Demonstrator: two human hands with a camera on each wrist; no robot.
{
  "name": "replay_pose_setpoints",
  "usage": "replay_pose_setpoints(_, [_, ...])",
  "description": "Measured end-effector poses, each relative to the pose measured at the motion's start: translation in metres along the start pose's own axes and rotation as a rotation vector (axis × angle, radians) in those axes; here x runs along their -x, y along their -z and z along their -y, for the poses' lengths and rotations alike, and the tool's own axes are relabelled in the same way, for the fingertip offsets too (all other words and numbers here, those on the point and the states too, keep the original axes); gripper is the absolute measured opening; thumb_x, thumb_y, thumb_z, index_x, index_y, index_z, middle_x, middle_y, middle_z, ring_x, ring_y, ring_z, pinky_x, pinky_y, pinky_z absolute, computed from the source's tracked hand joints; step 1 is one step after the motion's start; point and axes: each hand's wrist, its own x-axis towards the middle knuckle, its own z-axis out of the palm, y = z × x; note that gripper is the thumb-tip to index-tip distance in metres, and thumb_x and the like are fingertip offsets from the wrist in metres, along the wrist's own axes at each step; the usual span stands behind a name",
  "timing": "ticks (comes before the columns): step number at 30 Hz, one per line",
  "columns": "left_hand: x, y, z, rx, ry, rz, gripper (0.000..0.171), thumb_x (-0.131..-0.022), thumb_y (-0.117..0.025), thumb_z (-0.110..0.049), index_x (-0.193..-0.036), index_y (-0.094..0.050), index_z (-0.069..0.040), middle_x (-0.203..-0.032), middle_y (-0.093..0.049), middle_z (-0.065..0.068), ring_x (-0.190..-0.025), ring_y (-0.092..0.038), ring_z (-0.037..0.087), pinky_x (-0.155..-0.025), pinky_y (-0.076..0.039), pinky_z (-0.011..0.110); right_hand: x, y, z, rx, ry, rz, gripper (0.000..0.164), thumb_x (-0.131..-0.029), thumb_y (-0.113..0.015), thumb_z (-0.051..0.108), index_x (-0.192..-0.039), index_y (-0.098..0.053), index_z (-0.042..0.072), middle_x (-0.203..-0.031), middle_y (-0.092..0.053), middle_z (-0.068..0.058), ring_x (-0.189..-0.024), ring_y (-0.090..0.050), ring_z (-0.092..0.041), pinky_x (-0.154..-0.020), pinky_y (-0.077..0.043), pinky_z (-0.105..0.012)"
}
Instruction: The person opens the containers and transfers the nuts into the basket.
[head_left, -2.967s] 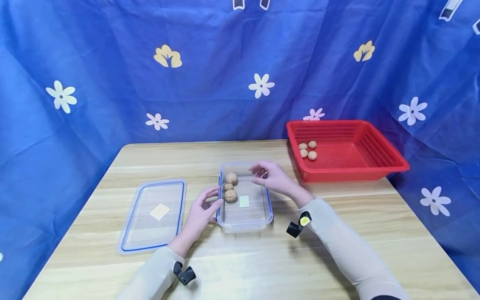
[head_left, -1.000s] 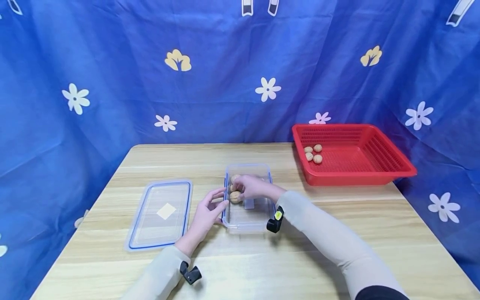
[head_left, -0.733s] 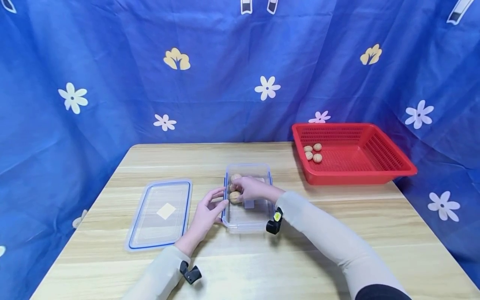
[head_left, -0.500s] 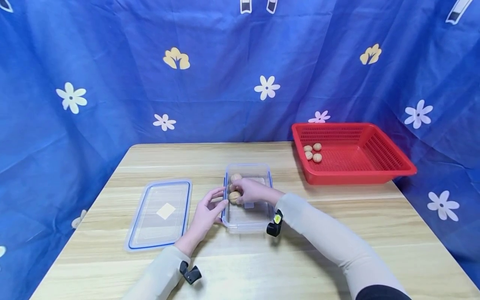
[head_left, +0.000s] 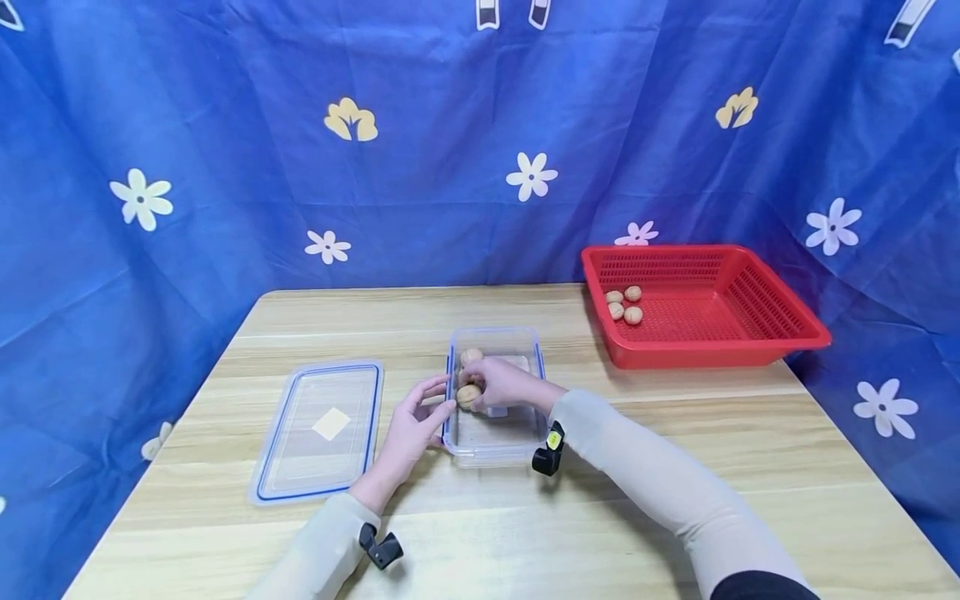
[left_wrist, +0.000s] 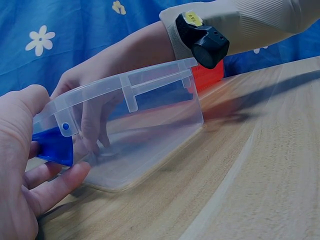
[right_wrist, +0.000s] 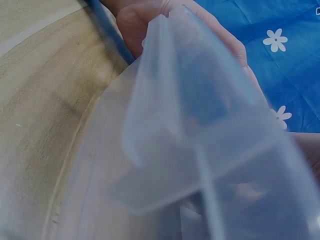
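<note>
A clear plastic food container [head_left: 495, 454] with blue side clips stands on the table, several walnuts along its left side. My right hand [head_left: 510, 383] reaches down inside, thumb and fingers around the nearest walnut [head_left: 468, 397]. Another walnut [head_left: 472, 357] lies at the far end; the one between is mostly hidden by my fingers. On the container's left wall, my left hand [head_left: 408, 425] holds the rim. In the left wrist view its thumb lies at the rim and its fingers [left_wrist: 65, 182] curl beneath the blue clip [left_wrist: 54, 146]. The right wrist view shows mostly blurred container wall [right_wrist: 165, 125].
The container's clear lid [head_left: 315, 467], with a blue seal and a pale square label [head_left: 332, 423], lies flat to the left. At the back right stands a red basket [head_left: 705, 354] with several walnuts [head_left: 633, 315] in its left corner. A blue curtain [head_left: 435, 167] hangs behind the table [head_left: 487, 533].
My right hand has moved left and down from above the container's right side to the walnuts. Lately it has barely moved; the nearest walnut has shifted slightly. My left hand stays put.
</note>
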Motion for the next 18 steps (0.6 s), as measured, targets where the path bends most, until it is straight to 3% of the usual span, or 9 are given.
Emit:
replay_pose_setpoints(3, [0.003,-0.003,-0.01,0.012,0.013,0.011,0.048,-0.09,-0.062,-0.013,-0.134,-0.046,-0.008,-0.132,-0.044,0.019,-0.11,-0.051,0.039,-0.054,-0.057,0.039,0.0,0.0,-0.002,-0.012,0.001,-0.003,0.032,-0.069,-0.078,0.002,-0.095,-0.063,0.012,-0.081,-0.059,0.003,-0.072,-0.052,-0.011,-0.066,-0.046,-0.022])
replay_pose_setpoints(6, [0.001,-0.003,-0.01,0.013,0.029,0.013,0.048,-0.09,-0.062,-0.011,-0.134,-0.045,-0.008,-0.133,-0.044,0.019,-0.11,-0.05,0.038,-0.054,-0.057,0.038,0.0,0.0,-0.003,-0.022,0.001,0.002,0.031,-0.069,-0.078,0.002,-0.093,-0.063,0.013,-0.08,-0.059,0.003,-0.072,-0.051,-0.012,-0.066,-0.046,-0.022])
replay_pose_setpoints(11, [-0.003,0.0,0.0,-0.017,0.012,-0.006,0.045,-0.089,-0.064,-0.017,-0.131,-0.05,-0.015,-0.13,-0.047,0.013,-0.107,-0.054,0.032,-0.053,-0.057,0.035,0.002,0.005,-0.002,-0.011,-0.01,0.008,0.034,-0.069,-0.078,0.004,-0.098,-0.062,0.013,-0.084,-0.059,0.003,-0.076,-0.054,-0.011,-0.07,-0.047,-0.022])
replay_pose_setpoints(18, [-0.003,0.0,0.001,-0.017,-0.013,-0.016,0.044,-0.088,-0.065,-0.018,-0.13,-0.051,-0.015,-0.128,-0.049,0.012,-0.107,-0.055,0.03,-0.054,-0.057,0.043,0.005,0.013,0.002,-0.01,-0.045,-0.001,0.041,-0.07,-0.078,0.007,-0.108,-0.063,0.011,-0.09,-0.064,-0.001,-0.08,-0.059,-0.013,-0.071,-0.049,-0.024])
